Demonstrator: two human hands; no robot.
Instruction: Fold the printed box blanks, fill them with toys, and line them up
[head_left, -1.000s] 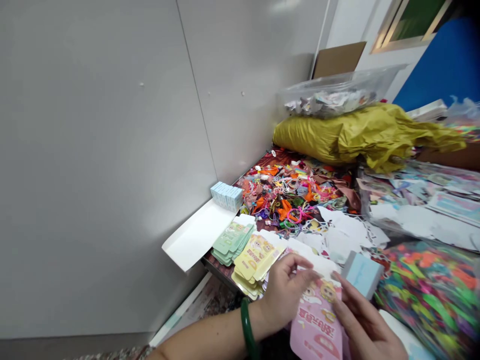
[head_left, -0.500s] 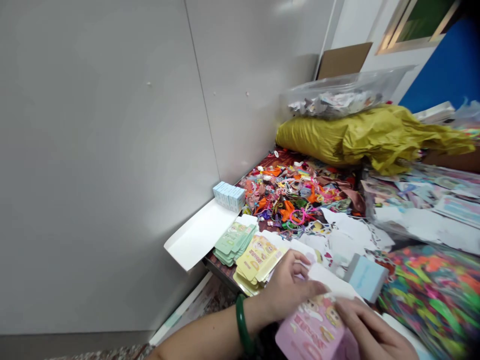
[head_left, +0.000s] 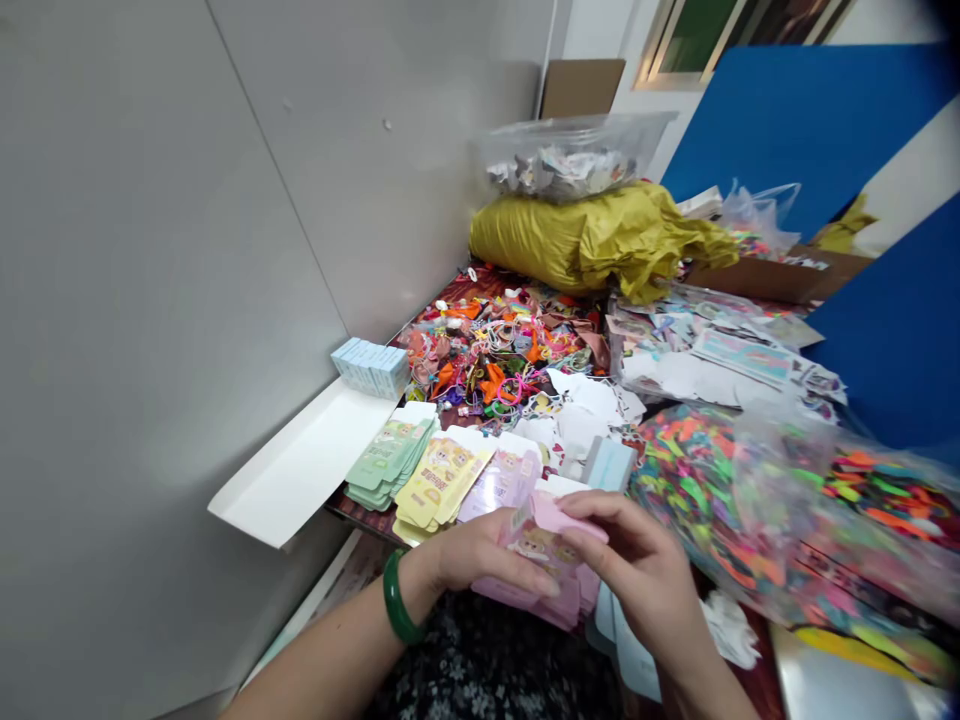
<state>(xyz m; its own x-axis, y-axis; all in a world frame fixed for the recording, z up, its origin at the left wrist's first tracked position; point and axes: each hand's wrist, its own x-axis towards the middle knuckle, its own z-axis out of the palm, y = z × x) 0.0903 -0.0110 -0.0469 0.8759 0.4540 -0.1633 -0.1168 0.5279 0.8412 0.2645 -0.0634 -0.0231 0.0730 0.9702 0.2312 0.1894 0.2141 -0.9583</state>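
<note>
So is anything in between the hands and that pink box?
No, nothing that I can see. The left hand holds the pink box, and the right hand touches its flap. The yellow stack lies beyond the left hand, not in between.

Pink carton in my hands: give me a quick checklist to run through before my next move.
1. Pink carton held: ok, the left hand grips its printed side and the right hand is at its flap.
2. Flap tucked in: not ok, it sticks out at the right hand's fingers.
3. Carton's opposite end closed: cannot tell, the left hand and the angle hide it.
4. Light-blue boxes grouped: ok, side by side at the far end of the white tray.
5. Green stack and yellow stack squared up: not ok, their edges are uneven.
</note>
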